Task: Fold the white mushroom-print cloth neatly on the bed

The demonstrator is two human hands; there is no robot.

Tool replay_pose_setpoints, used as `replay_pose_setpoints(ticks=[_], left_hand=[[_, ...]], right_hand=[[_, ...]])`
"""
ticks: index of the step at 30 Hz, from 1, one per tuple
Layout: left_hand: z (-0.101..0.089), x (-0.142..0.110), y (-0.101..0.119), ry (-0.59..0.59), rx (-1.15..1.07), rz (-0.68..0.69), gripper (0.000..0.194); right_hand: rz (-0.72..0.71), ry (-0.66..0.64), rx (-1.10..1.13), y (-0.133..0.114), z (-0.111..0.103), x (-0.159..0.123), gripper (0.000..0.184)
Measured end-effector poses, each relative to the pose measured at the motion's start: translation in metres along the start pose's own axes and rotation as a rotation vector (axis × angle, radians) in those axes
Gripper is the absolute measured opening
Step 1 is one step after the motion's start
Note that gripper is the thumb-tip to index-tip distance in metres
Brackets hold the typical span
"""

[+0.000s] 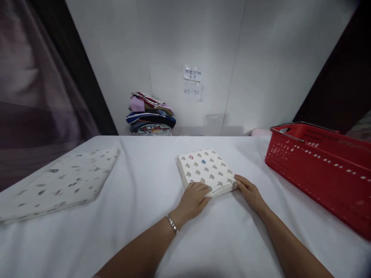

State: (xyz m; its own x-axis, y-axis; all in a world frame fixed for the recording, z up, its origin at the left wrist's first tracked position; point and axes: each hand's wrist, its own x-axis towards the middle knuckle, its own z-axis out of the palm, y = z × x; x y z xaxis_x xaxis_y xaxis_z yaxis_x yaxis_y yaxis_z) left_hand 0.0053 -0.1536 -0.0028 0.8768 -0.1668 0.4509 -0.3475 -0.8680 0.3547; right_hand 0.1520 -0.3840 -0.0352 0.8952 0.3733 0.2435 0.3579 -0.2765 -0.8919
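In front of me on the white-covered table lies a folded white cloth (205, 168) printed with grey mushroom-like shapes and a few coloured ones. It is folded into a thick, roughly square bundle. My left hand (193, 201), with a silver bracelet at the wrist, grips its near edge, fingers on top and thumb at the front. At the near right corner, my right hand (249, 192) has its fingers closed on the cloth's side. The undersides of both grips are hidden. Farther left lies a larger folded cloth (69, 179) with a scattered dark print, touched by neither hand.
A red plastic basket (313, 170) with metal handles stands at the right. Behind the table's far edge a stack of folded fabrics (152, 116) rests against the pale wall. Handwritten paper labels (193, 92) are on that wall. A purplish curtain (37, 85) hangs at the left.
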Motion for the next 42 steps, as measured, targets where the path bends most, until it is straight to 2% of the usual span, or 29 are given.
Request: replay_pose_setpoints(ticks=[2, 6, 9, 11, 14, 16, 19, 23, 25, 27, 30, 33, 37, 42], left_hand=[[-0.006, 0.000, -0.006, 0.075, -0.035, -0.071, 0.022], [-0.015, -0.002, -0.026, 0.235, -0.057, -0.335, 0.021], [-0.016, -0.006, -0.038, 0.223, -0.072, -0.490, 0.018], [-0.015, -0.007, -0.042, 0.175, -0.069, -0.518, 0.016], [-0.013, -0.007, -0.041, 0.162, -0.057, -0.513, 0.015], [-0.011, -0.006, -0.036, 0.174, -0.075, -0.503, 0.014], [-0.005, -0.007, -0.020, 0.104, -0.167, -0.408, 0.018], [0.002, -0.010, 0.002, -0.086, -0.288, -0.100, 0.025], [0.002, -0.010, 0.001, -0.067, -0.295, -0.047, 0.027], [-0.003, -0.008, -0.011, 0.030, -0.257, -0.146, 0.027], [-0.013, -0.007, -0.040, 0.174, -0.153, -0.424, 0.025], [-0.018, -0.006, -0.066, 0.219, -0.089, -0.601, 0.028], [-0.017, 0.002, -0.083, 0.180, -0.095, -0.663, 0.038], [-0.013, 0.025, -0.095, 0.105, -0.152, -0.696, 0.050]], right_hand=[[0.128, 0.037, 0.004, -0.003, 0.001, 0.002, 0.050], [0.276, 0.036, -0.059, -0.012, 0.004, 0.016, 0.058], [0.379, -0.027, -0.126, -0.021, 0.006, 0.029, 0.059], [0.408, -0.114, -0.113, -0.027, 0.006, 0.034, 0.055], [0.421, -0.229, 0.003, -0.034, 0.002, 0.037, 0.054], [0.461, -0.237, 0.072, -0.034, -0.005, 0.042, 0.061], [0.507, -0.127, 0.110, -0.025, -0.019, 0.058, 0.074], [0.582, 0.107, 0.070, -0.004, -0.031, 0.080, 0.077], [0.584, 0.138, 0.016, 0.004, -0.031, 0.083, 0.075], [0.562, 0.128, -0.023, 0.006, -0.031, 0.081, 0.077], [0.555, 0.114, 0.036, 0.002, -0.031, 0.073, 0.090], [0.544, 0.106, 0.146, -0.004, -0.031, 0.064, 0.101], [0.517, 0.119, 0.185, -0.005, -0.028, 0.059, 0.102], [0.507, 0.136, 0.200, 0.001, -0.024, 0.061, 0.097]])
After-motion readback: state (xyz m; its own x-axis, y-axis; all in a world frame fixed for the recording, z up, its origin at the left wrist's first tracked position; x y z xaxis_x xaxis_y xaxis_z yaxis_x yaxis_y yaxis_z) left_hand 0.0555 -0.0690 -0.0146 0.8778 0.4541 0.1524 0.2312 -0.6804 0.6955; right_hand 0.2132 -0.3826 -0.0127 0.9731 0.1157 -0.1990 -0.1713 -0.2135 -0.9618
